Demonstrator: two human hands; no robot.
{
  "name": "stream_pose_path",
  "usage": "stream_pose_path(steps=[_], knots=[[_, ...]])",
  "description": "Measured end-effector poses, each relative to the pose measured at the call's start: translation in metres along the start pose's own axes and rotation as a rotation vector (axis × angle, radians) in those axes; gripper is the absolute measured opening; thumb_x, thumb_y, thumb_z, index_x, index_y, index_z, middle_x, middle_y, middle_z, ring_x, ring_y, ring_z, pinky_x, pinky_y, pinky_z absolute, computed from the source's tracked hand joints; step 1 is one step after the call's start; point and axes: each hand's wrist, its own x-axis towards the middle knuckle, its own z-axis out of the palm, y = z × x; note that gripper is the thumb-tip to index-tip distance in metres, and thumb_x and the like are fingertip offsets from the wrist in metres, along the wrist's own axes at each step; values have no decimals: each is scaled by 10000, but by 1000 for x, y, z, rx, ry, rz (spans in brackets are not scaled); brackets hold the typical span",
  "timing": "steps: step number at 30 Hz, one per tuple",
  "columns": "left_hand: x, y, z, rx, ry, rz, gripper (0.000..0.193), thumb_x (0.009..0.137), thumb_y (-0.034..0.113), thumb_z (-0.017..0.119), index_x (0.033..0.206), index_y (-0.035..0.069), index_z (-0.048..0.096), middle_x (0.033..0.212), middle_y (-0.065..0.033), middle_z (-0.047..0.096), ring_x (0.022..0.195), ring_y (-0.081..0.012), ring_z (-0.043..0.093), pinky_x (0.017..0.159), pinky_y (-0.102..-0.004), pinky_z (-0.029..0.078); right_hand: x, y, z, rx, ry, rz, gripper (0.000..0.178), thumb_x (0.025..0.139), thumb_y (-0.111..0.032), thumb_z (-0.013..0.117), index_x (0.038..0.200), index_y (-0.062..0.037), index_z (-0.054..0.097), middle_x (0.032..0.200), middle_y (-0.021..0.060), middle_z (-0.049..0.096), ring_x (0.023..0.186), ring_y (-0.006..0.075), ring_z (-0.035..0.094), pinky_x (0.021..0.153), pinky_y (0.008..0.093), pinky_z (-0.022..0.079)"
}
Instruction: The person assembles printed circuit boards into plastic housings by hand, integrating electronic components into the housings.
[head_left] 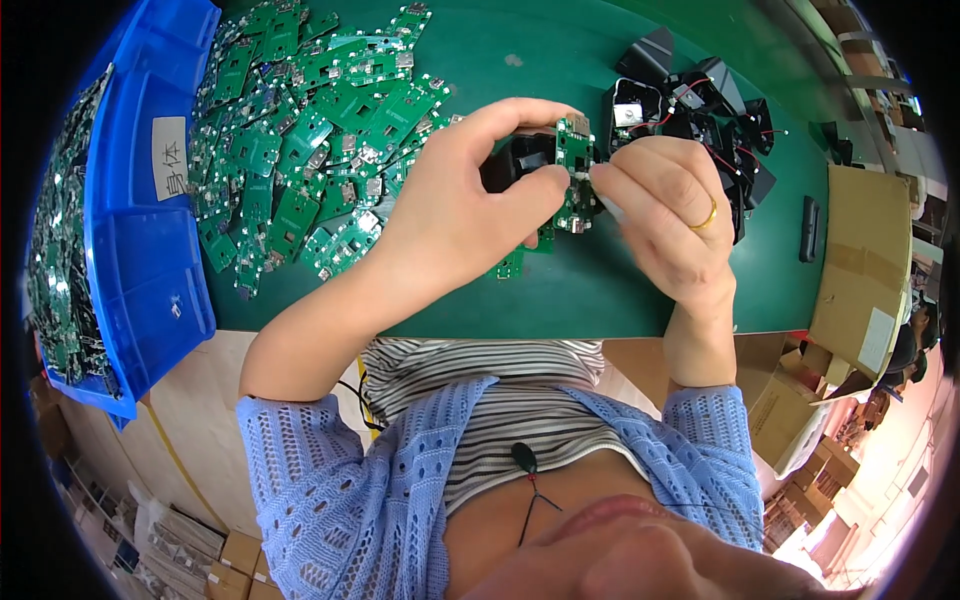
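Over the near part of the green table, my left hand (445,205) is closed round a black plastic housing (518,158). Its thumb presses against a green circuit board (574,148) standing upright at the housing's right side. My right hand (675,205), wearing a ring, is pinched at the board's right edge, beside a small white connector (581,176). What lies between its fingertips is too small and too hidden to name. Below the left hand, part of another green board (510,266) shows on the table.
Loose green circuit boards (300,140) cover the table's left side. Beyond them stands a blue bin (145,270) filled with boards. Several black housings (700,110) with red wires lie at the right, near a black strip-shaped part (809,228) and a cardboard box (858,265).
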Motion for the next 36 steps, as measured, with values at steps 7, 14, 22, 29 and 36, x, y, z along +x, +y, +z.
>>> stream_pose_path(steps=[7, 14, 22, 29, 36], knots=[[3, 3, -2, -8, -57, -154, 324, 804, 37, 548, 1128, 55, 568, 778, -15, 578, 505, -51, 521, 424, -164, 381, 1, 1, -1, 166, -40, 95, 306, 566, 18, 636, 869, 18, 597, 874, 95, 549, 727, 246, 533, 591, 316, 460], [3, -18, 3, 245, 91, 223, 335, 801, 14, 537, 1134, 38, 559, 881, -32, 582, 542, -55, 511, 471, -182, 424, -2, -8, 2, 111, -79, 167, 305, 589, 37, 639, 888, 7, 589, 866, 97, 539, 727, 245, 533, 593, 322, 459], [3, -11, -1, 92, 9, 43, 328, 811, 26, 535, 1137, 41, 559, 860, -28, 578, 527, -56, 508, 459, -179, 417, -3, -4, 4, 266, -50, 270, 297, 593, 69, 639, 879, 0, 593, 852, 106, 549, 734, 255, 538, 617, 327, 453], [5, -12, 2, -56, -13, -75, 345, 839, 53, 526, 1184, 46, 524, 812, -16, 553, 518, -50, 501, 445, -172, 403, -8, -2, 12, 308, -44, 330, 294, 588, 94, 615, 866, 0, 592, 831, 109, 542, 759, 269, 536, 643, 345, 443], [7, -18, 5, 145, 179, 405, 359, 814, 46, 542, 1171, 38, 508, 990, -108, 514, 850, -189, 549, 701, -294, 464, -11, -9, 16, 791, 219, 833, 488, 856, -233, 597, 1261, -36, 411, 1051, 68, 469, 745, 88, 510, 514, 183, 426]])
